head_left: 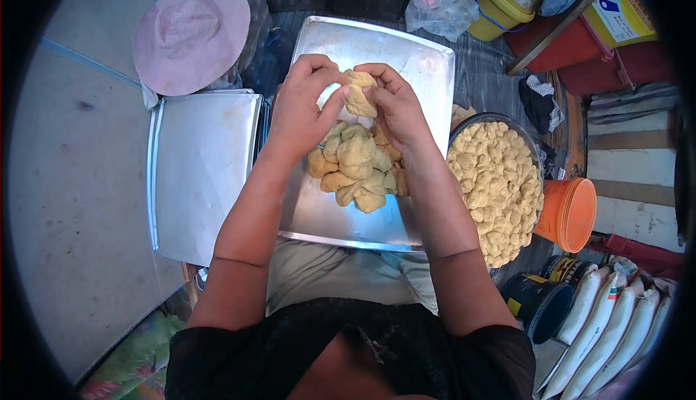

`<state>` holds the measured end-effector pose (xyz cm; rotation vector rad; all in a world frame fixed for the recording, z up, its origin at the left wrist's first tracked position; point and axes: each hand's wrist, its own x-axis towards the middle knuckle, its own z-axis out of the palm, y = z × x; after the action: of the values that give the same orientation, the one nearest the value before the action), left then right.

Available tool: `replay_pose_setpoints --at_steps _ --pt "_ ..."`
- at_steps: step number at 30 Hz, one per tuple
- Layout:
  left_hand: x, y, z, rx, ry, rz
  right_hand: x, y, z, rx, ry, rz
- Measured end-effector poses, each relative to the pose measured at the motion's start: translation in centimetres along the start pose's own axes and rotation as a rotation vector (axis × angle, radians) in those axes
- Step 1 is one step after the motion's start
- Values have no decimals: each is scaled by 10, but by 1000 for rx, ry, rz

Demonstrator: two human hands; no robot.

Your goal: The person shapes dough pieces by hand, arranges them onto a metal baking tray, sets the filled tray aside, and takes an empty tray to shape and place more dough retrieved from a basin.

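Note:
Over the metal tray (304,219), both hands are closed on one piece of yellowish dough (360,99). My left hand (310,102) pinches its left edge between thumb and fingers. Something white (329,95) shows inside the curl of that hand; I cannot tell what it is. From the right, my right hand (399,106) grips the same piece with the thumb on its face and the fingers behind. Just below the hands, a heap of soft, flattened dough pieces (355,161) lies on the tray, its right side partly hidden by my right wrist.
A round basin (540,161) full of dough lumps (496,190) stands right of the tray. Stacked metal trays (203,175) and a pink hat (192,37) are at left. An orange bucket (576,215), dark buckets (536,306) and white packets (609,335) line the right side.

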<state>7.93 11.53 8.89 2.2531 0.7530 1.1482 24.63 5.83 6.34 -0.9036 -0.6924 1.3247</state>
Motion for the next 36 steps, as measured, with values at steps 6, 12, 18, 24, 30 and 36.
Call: replay_pose_setpoints --at_steps 6,12,18,24,30,36 --pt "0 -11 5 -263 136 -120 -1 0 -1 0 12 32" --pt "-1 -76 -32 -115 428 -391 1 -4 -7 -160 112 18" --pt "-12 -132 -26 245 207 -290 61 14 -44 -686 209 -72" --pt "5 -100 26 249 -249 -174 96 13 -47 -1222 251 -297" --pt "52 -124 60 341 158 -223 122 18 -37 -1412 244 -302" --pt "50 -125 61 662 -10 -139 43 -13 -97 -1410 -546 -223"
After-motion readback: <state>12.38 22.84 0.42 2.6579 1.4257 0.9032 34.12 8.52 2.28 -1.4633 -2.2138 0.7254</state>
